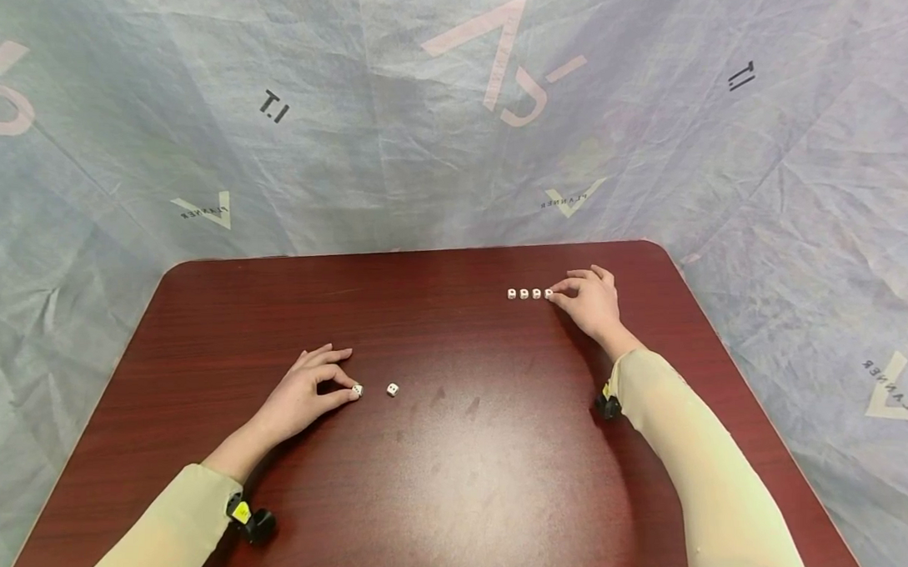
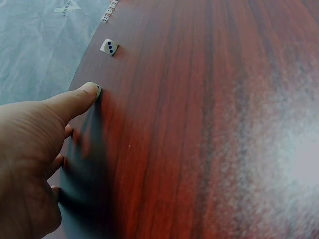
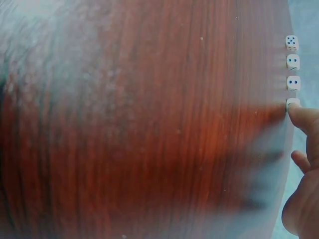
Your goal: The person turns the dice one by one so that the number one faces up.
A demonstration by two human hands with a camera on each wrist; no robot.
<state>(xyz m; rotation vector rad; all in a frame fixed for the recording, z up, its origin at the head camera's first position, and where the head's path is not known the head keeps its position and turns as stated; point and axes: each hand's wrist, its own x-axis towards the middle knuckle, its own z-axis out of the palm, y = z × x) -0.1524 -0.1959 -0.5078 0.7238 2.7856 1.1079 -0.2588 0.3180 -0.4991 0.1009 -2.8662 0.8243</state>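
Between thumb and index finger, my left hand (image 1: 300, 397) pinches a white die (image 1: 357, 390) on the table; in the left wrist view the thumb covers most of that die (image 2: 98, 91). A second loose die (image 1: 393, 390) lies just to its right, three blue pips showing on one face in the left wrist view. Farther back on the right, several white dice (image 1: 524, 294) stand in a short row with small gaps. My right hand (image 1: 591, 303) pinches the row's rightmost die (image 1: 549, 294), which the thumb partly hides in the right wrist view.
The dark red wooden table (image 1: 447, 483) has rounded far corners and a bright glare patch near its front middle. Grey printed sheeting (image 1: 399, 148) hangs behind and beside it. A black wrist camera (image 1: 261, 525) sits at the left cuff, another (image 1: 607, 405) at the right.
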